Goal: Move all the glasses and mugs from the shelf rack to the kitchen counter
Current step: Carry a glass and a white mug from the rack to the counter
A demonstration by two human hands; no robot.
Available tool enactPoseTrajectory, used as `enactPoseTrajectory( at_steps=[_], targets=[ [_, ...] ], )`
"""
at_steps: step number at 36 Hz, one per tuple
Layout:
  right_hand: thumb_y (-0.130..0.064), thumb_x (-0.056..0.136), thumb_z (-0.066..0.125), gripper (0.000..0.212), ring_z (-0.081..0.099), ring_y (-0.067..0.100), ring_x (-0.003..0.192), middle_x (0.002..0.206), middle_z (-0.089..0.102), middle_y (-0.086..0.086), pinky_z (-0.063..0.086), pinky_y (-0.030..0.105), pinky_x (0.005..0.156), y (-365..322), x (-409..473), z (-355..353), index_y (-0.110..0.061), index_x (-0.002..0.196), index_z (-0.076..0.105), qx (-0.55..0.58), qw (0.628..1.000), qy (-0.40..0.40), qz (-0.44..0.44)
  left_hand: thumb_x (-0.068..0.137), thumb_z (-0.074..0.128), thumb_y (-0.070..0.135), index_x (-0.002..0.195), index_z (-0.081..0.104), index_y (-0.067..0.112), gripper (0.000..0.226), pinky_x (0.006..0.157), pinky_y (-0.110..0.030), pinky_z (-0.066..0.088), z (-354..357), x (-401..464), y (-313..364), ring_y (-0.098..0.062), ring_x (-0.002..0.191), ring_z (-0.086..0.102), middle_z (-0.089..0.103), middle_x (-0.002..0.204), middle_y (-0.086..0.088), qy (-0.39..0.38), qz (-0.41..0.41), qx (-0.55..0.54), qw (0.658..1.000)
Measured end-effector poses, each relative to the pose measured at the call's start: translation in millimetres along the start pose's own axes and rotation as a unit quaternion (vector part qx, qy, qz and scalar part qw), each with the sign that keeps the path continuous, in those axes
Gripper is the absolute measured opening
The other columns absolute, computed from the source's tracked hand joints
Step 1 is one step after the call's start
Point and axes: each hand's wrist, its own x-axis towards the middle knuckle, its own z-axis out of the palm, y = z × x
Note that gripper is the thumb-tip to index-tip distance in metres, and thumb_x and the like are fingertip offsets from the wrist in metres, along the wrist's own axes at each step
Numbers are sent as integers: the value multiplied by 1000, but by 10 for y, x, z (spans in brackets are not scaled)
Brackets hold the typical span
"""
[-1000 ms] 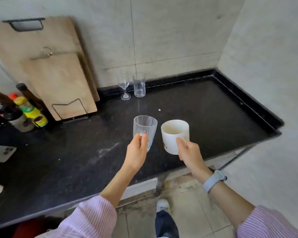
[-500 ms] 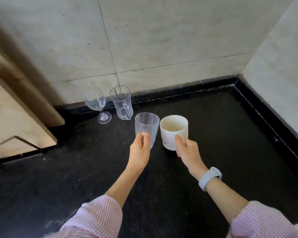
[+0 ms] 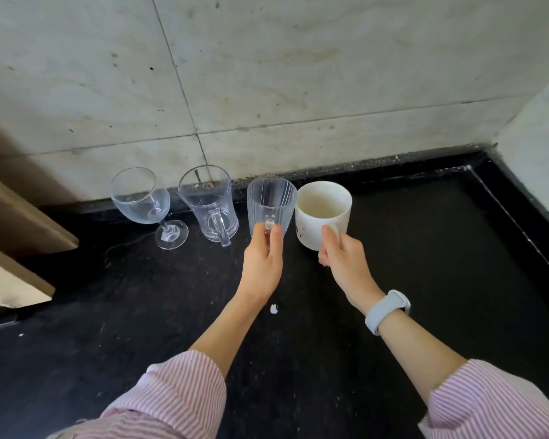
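On counter (image 3: 140,312), fingers (image 3: 277,237) gripping ribbed glass (image 3: 271,201)

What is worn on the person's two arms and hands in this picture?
Both arms wear pink-and-white striped shirt sleeves pushed up towards the elbows. The right wrist carries a pale blue-grey watch band. The left hand and right hand are bare: no gloves or rings visible.

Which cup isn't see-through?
The white mug, held in the right hand at the right end of the row. The wine glass, handled glass mug and ribbed tumbler are all clear.
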Motion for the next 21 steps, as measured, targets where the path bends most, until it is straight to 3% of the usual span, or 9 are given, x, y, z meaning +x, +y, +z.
enactPoseTrajectory(
  at_steps=[4,6,11,14,18,21],
  targets=[
    [-31,94,37,42,41,8,53,58,44,1,39,15,56,18,181,-3,-12,57,42,-33,999,-1,-6,97,35,32,88,49,18,21,70,-10,43,18,120,-42,-2,74,53,57,83,-1,-10,10,8,1000],
    [-32,95,36,41,46,11,61,63,50,0,41,23,64,35,251,-19,-10,61,47,-61,998,-7,1,97,36,32,94,51,15,22,68,-9,40,23,159,-78,-9,80,52,59,92,-6,-11,13,29,999],
    [-33,96,35,35,54,24,98,96,59,11,43,38,88,80,347,-33,-4,91,55,-93,996,-2,13,96,40,31,91,49,28,10,73,-25,36,73,260,-125,-14,81,46,47,79,12,25,26,67,997],
    [-31,96,35,32,51,30,103,100,54,15,41,37,84,77,376,-45,-3,96,51,-115,993,10,1,95,42,30,92,47,33,7,78,-28,38,126,295,-105,-18,88,51,48,84,15,29,22,71,997],
    [-32,97,33,35,48,31,108,110,50,18,41,42,91,34,413,-43,-2,105,48,-149,989,3,18,95,43,30,97,48,31,6,75,-21,35,162,303,-102,-7,80,50,45,88,15,29,21,75,996],
    [-33,97,32,36,48,29,102,105,47,15,40,38,85,7,414,-26,-2,107,47,-161,986,4,32,95,42,31,101,52,25,13,71,-17,34,152,307,-106,-6,81,49,48,92,9,24,19,88,996]
  ],
)
